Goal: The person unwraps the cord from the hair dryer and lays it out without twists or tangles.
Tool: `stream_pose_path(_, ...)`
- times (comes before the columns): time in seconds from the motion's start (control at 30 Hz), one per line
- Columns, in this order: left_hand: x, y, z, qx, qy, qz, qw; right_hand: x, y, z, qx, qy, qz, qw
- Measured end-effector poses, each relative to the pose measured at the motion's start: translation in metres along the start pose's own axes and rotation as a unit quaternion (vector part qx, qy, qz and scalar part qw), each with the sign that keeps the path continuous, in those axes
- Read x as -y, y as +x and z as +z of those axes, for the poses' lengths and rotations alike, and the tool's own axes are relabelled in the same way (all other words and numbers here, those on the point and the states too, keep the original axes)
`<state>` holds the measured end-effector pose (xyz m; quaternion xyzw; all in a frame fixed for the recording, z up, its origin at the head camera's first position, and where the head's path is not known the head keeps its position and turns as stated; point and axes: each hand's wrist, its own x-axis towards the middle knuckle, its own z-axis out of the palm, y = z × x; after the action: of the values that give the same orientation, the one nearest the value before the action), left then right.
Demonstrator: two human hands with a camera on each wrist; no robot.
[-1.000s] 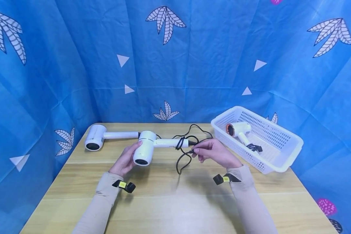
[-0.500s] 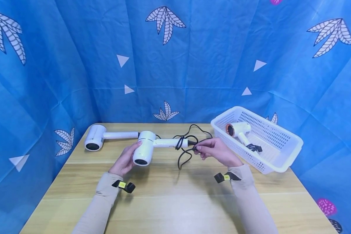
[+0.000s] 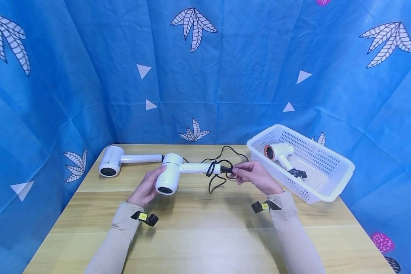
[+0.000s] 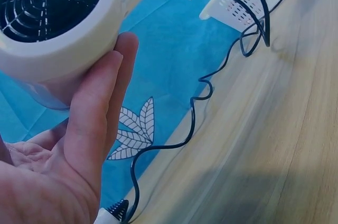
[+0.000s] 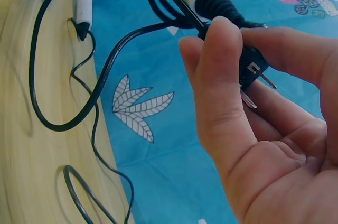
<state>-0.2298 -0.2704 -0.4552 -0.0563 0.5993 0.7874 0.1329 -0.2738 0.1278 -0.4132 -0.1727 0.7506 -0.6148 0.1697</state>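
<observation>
My left hand (image 3: 147,189) grips a white hair dryer (image 3: 168,177) by its barrel, thumb on the near side, holding it over the table with its handle pointing right. In the left wrist view its black grille (image 4: 47,7) faces the camera. Black cord (image 3: 210,184) is wound around the handle's end, with a loop hanging below. Just right of the handle's ribbed cord sleeve (image 3: 225,168), my right hand (image 3: 257,177) pinches the cord's black plug (image 5: 253,68) between thumb and fingers. Two metal prongs stick out of the plug in the right wrist view.
Another white hair dryer (image 3: 111,161) lies at the back left, its thin black cord (image 3: 222,151) trailing right along the table's back edge. At the right, a white perforated basket (image 3: 344,171) contains a hair dryer (image 3: 283,149) with an orange-rimmed end and bundled cord.
My right hand has shifted slightly right, bringing the plug up beside the ribbed sleeve. The hanging cord loop has become smaller and risen. My left hand and its hair dryer hold still.
</observation>
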Motion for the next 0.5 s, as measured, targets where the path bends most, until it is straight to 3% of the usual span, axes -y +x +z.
stream_pose_path(0.17, -0.0002, -0.0007, 0.0003, 0.011, -0.018, 0.010, 0.9997, -0.0011, 0.0014, -0.0017, -0.032, 0.011, -0.007, 0.999)
stream_pose_path(0.5, 0.0005, -0.0007, 0.0015, 0.016, -0.009, 0.012, 0.9998, -0.0034, 0.0061, -0.0028, -0.086, 0.049, -0.016, 0.995)
